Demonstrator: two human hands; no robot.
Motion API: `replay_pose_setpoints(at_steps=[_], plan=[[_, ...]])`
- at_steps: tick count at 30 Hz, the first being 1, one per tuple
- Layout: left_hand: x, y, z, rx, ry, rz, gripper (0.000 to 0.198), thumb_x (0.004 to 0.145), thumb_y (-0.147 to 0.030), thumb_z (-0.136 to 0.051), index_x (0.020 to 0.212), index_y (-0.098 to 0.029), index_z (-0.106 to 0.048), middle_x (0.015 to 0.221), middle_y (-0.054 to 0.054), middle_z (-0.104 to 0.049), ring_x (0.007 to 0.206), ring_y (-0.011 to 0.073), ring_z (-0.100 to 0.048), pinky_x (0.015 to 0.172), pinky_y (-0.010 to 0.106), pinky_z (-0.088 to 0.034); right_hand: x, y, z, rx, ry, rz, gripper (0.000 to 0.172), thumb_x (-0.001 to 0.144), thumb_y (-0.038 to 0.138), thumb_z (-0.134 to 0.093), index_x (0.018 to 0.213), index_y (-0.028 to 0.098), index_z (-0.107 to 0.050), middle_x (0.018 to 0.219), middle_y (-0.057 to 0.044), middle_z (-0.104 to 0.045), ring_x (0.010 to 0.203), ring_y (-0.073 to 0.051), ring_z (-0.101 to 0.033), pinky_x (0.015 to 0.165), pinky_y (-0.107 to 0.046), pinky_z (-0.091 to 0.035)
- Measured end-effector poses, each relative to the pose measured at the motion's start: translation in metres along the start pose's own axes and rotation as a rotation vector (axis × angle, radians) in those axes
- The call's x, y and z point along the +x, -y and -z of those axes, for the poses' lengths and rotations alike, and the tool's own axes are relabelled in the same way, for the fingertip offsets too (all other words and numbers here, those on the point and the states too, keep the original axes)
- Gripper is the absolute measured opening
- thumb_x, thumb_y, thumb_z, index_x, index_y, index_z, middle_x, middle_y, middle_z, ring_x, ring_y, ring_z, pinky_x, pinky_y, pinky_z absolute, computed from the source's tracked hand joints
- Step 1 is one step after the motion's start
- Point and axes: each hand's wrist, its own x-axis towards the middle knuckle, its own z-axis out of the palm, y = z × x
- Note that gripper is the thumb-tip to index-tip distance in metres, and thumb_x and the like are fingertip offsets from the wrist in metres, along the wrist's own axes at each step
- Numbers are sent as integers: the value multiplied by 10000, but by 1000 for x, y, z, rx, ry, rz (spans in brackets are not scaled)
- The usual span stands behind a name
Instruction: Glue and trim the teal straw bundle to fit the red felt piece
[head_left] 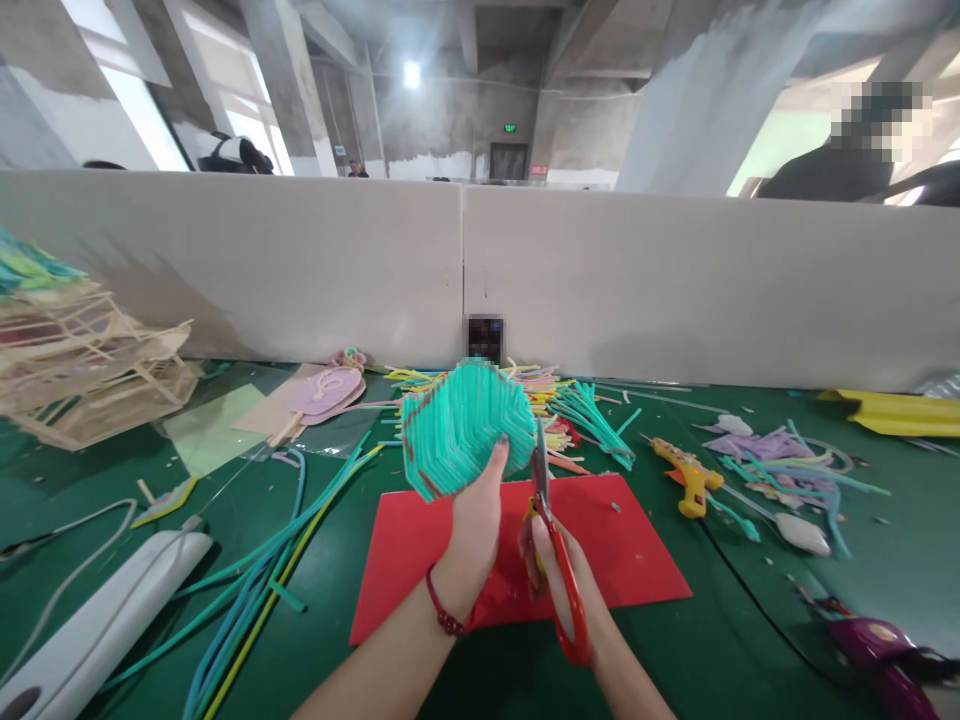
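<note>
On the green table (330, 570) lies the red sheet (622, 560), and above its far edge, raised in the air, I see the teal ribbed piece (465, 430), which the person's left hand (476, 515) is gripping at its lower right part. This piece seems to me light and rather stiff, with a fuzzy surface not slippery but perhaps easy to crush, so it is best taken gently by the rim. The right hand (549, 565) is closed around the scissors (561, 555), their blades pointing up just beside the piece's right edge, though whether they touch I cannot tell.
</note>
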Motion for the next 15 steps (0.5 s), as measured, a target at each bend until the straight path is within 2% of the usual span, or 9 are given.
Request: replay_pose_setpoints(at_steps=[3, 9, 15], plan=[[-2, 1, -1, 94, -49, -33, 402, 647, -366, -806, 1014, -247, -695, 1265, 11, -603, 1227, 245, -506, 1155, 393, -229, 1, 0, 2, 13, -4, -16, 507, 775, 697, -488, 709, 195, -487, 467, 66, -404, 402, -88, -364, 403, -216, -305], [-3, 4, -2, 50, -41, -57, 397, 640, -327, -815, 1013, -268, -693, 1255, 1, -609, 1257, 237, -477, 1159, 386, -212, 4, 1, 4, 13, -24, -7, 504, 763, 700, -504, 721, 197, -488, 472, 60, -424, 394, -92, -380, 389, -215, -309], [-5, -1, -2, 99, -30, 1, 351, 662, -306, -801, 995, -252, -703, 1222, 8, -632, 1227, 246, -508, 1165, 399, -198, 3, 4, 4, 30, -28, 0, 507, 778, 703, -476, 710, 201, -476, 470, 59, -423, 394, -96, -389, 393, -220, -329]])
